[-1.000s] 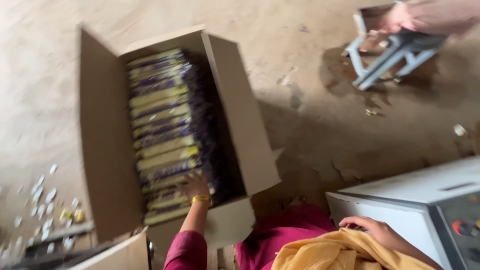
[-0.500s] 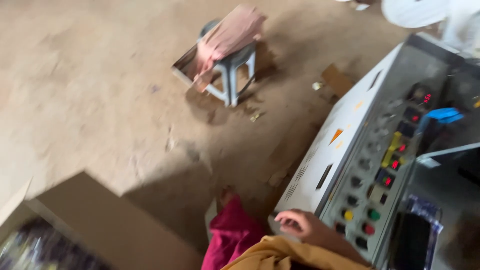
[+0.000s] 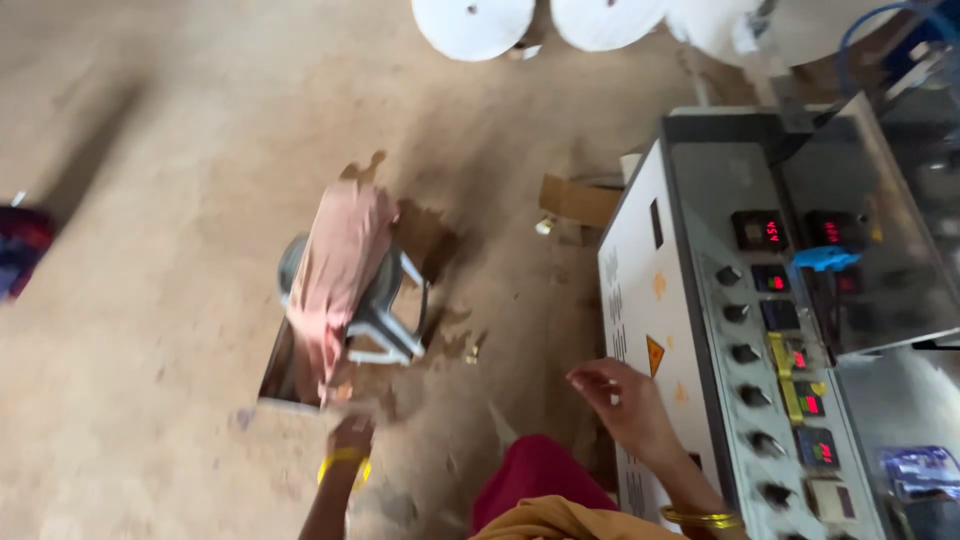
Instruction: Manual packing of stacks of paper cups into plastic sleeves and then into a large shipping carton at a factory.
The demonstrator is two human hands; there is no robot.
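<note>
Far off at the left edge a dark red and purple bundle [image 3: 22, 262] lies half out of view, and between it and me the dusty floor [image 3: 150, 200] runs wide and bare, the largest stretch of free room I have. Next comes a small grey stool [image 3: 385, 300] with a pink cloth [image 3: 338, 270] draped over its seat and hanging down its near side; a flat shiny tray [image 3: 285, 378] leans at its foot, its lower edge on the ground. My left hand [image 3: 350, 435] reaches to that lower edge, just below the cloth's hem; it is blurred, so I cannot tell whether the fingers are closed on anything. Scraps of debris lie scattered on the floor right of the stool, leaving only a narrow strip before the machine. My right hand [image 3: 622, 405] hangs in the air with fingers loosely spread and nothing in them, just beside the white side panel of the control cabinet [image 3: 640, 300]. The cabinet's sloped face carries a column of dark knobs [image 3: 745, 352] and small red-lit displays [image 3: 760, 232]. A piece of brown cardboard [image 3: 575, 200] rests against its far corner, and white rolls [image 3: 475, 25] crowd the top edge.
</note>
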